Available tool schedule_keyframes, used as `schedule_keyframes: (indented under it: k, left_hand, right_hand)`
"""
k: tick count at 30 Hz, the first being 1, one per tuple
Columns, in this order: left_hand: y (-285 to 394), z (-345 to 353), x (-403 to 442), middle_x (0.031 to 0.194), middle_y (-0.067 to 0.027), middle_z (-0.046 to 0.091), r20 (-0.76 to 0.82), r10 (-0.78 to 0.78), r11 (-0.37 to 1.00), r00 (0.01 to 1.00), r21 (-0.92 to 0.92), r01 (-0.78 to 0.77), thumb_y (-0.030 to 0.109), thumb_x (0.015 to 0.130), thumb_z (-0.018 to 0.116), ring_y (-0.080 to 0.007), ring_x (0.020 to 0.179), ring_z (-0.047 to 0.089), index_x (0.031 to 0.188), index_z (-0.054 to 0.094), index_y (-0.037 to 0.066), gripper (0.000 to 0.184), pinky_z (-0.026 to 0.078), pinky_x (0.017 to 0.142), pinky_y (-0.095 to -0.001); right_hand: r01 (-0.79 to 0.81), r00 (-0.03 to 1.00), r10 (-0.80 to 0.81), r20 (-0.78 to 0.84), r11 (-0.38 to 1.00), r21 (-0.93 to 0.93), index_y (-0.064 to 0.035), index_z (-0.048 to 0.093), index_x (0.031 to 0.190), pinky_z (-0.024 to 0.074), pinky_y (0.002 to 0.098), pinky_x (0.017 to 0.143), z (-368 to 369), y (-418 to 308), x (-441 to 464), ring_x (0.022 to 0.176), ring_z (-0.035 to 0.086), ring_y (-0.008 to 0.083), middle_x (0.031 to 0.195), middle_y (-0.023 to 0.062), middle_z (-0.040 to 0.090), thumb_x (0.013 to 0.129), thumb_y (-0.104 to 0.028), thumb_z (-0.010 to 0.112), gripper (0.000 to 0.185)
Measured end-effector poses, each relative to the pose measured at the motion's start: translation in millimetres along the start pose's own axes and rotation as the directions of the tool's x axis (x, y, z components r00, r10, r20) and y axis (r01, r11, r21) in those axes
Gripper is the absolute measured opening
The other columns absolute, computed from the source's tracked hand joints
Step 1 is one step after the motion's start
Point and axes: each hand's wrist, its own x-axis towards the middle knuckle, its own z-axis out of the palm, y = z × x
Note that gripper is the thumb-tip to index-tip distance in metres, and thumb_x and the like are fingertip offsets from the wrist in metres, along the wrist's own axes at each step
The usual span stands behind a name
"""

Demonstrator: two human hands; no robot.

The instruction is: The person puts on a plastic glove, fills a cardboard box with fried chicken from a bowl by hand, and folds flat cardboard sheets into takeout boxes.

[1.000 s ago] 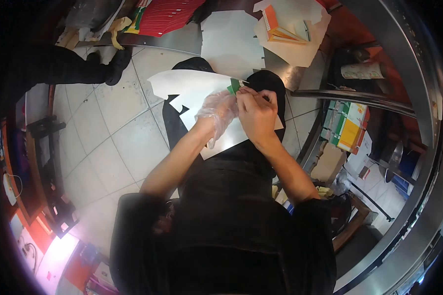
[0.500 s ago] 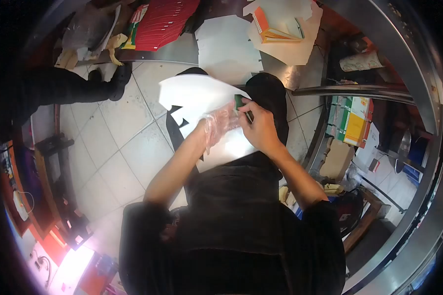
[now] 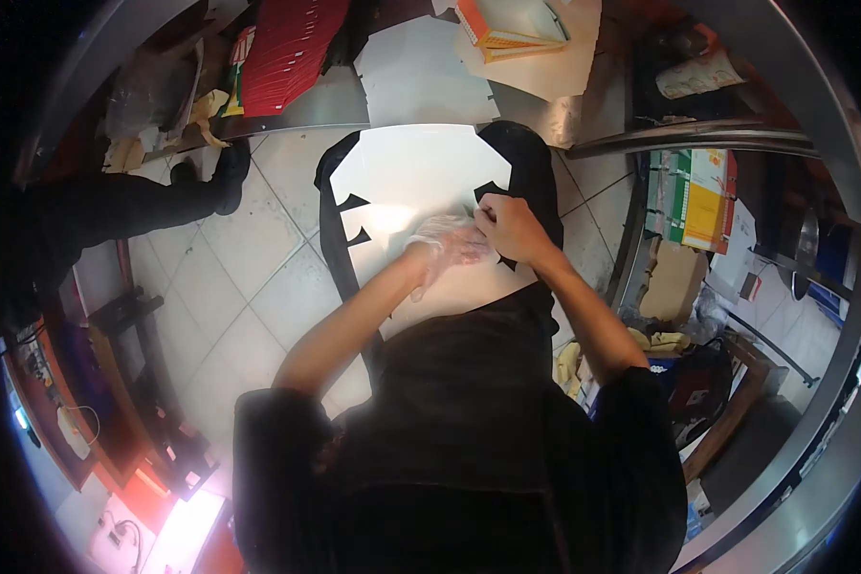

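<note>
A white die-cut card sheet [image 3: 416,163] with dark notches on both sides lies flat across my thighs. My left hand [image 3: 450,244], in a clear plastic glove, rests on the middle of the sheet with its fingers stretched out toward the right. Beside it, at the sheet's right notches, my right hand [image 3: 507,228] is bare, its fingers curled together. A little dark green shows by the right fingertips, but what they pinch is mostly hidden.
Beyond my knees a bench holds a flat pale sheet [image 3: 426,77], an orange-edged open box [image 3: 512,29] and a stack of red card [image 3: 292,57]. Another person's leg [image 3: 153,206] is at the left. Green and yellow boxes [image 3: 703,201] stand at the right.
The sheet has gone from tilted and curled to flat on my thighs. My right hand has shifted right and down, and the green piece is now mostly hidden.
</note>
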Motion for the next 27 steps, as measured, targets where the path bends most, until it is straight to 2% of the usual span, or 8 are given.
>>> schedule_keyframes:
  k: [10,13,18,20,22,23,26,27]
  left_hand:
    - [-4,27,-9,0.074,-0.0053,0.054,-0.087,0.602,0.722,0.794,0.485,-0.494,0.013,0.093,0.051,-0.0164,0.068,0.06,0.083,0.053,0.005,0.013,0.052,0.063,-0.0308]
    - [13,37,-21,0.082,-0.0062,0.056,-0.056,0.467,0.569,0.882,0.783,-0.251,0.018,0.094,0.051,-0.0173,0.072,0.059,0.09,0.053,0.006,0.014,0.052,0.064,-0.0326]
    - [54,57,-34,0.094,-0.0095,0.057,-0.305,-0.08,0.972,0.949,0.188,0.142,0.019,0.095,0.045,-0.0216,0.083,0.062,0.105,0.056,0.005,0.021,0.054,0.07,-0.0356]
    - [52,50,-32,0.09,-0.0104,0.058,-0.31,0.144,0.943,0.94,0.331,-0.035,0.019,0.095,0.047,-0.0231,0.083,0.063,0.106,0.058,0.005,0.021,0.055,0.07,-0.0372]
    - [34,2,-2,0.082,-0.0096,0.058,0.045,0.381,0.495,0.924,0.834,-0.244,0.019,0.094,0.05,-0.022,0.076,0.062,0.097,0.059,0.004,0.018,0.055,0.064,-0.0367]
    - [48,30,-32,0.077,-0.0085,0.057,-0.2,0.322,0.869,0.925,0.451,-0.205,0.015,0.093,0.051,-0.0206,0.071,0.062,0.09,0.059,0.003,0.015,0.052,0.057,-0.0351]
    - [50,9,-24,0.077,-0.0077,0.058,-0.32,0.433,0.816,0.843,0.536,-0.216,0.013,0.093,0.052,-0.0186,0.067,0.06,0.087,0.059,0.002,0.014,0.049,0.053,-0.0339]
    - [62,29,-36,0.076,-0.0071,0.057,-0.464,0.296,0.954,0.835,0.193,-0.231,0.013,0.094,0.052,-0.0169,0.063,0.057,0.087,0.059,0.003,0.014,0.048,0.052,-0.0313]
  right_hand:
    - [0.016,0.986,0.004,0.166,0.993,-0.119,0.0026,0.061,0.074,0.0486,0.0434,0.064,-12,-3,-15,0.071,0.062,0.0399,0.072,0.0228,0.062,0.079,-0.009,0.06,0.013]
    - [0.075,0.99,-0.05,0.132,0.979,-0.19,0.0027,0.06,0.074,0.0493,0.0439,0.067,-9,-4,-21,0.074,0.062,0.039,0.072,0.021,0.062,0.081,-0.012,0.059,0.016]
    - [0.276,0.96,-0.257,0.11,0.933,-0.233,-0.0001,0.059,0.078,0.0499,0.0436,0.074,-12,-13,-27,0.082,0.062,0.0382,0.083,0.0172,0.062,0.084,-0.015,0.057,0.016]
    - [0.284,0.956,-0.243,0.164,0.909,-0.305,-0.0023,0.058,0.082,0.0493,0.0467,0.08,-9,-22,-33,0.087,0.062,0.038,0.091,0.0164,0.061,0.084,-0.014,0.058,0.012]
    - [0.311,0.95,-0.278,0.141,0.861,-0.401,-0.0026,0.062,0.094,0.0482,0.0485,0.086,-6,-25,-46,0.087,0.062,0.0364,0.097,0.0152,0.063,0.083,-0.014,0.062,0.016]
    - [0.26,0.925,-0.354,-0.136,0.853,-0.452,-0.0021,0.062,0.103,0.0474,0.0484,0.088,-13,-41,-59,0.087,0.062,0.036,0.1,0.0152,0.063,0.082,-0.013,0.064,0.024]
    - [0.072,0.742,-0.353,-0.571,0.888,-0.455,-0.0002,0.06,0.122,0.0498,0.0402,0.085,-14,-46,-90,0.086,0.064,0.0332,0.106,0.0154,0.065,0.081,-0.014,0.07,0.044]
    - [0.026,0.778,-0.094,-0.621,0.993,-0.117,0.0012,0.061,0.121,0.0507,0.0363,0.082,-2,-29,-99,0.084,0.065,0.0317,0.104,0.0158,0.066,0.081,-0.012,0.07,0.043]
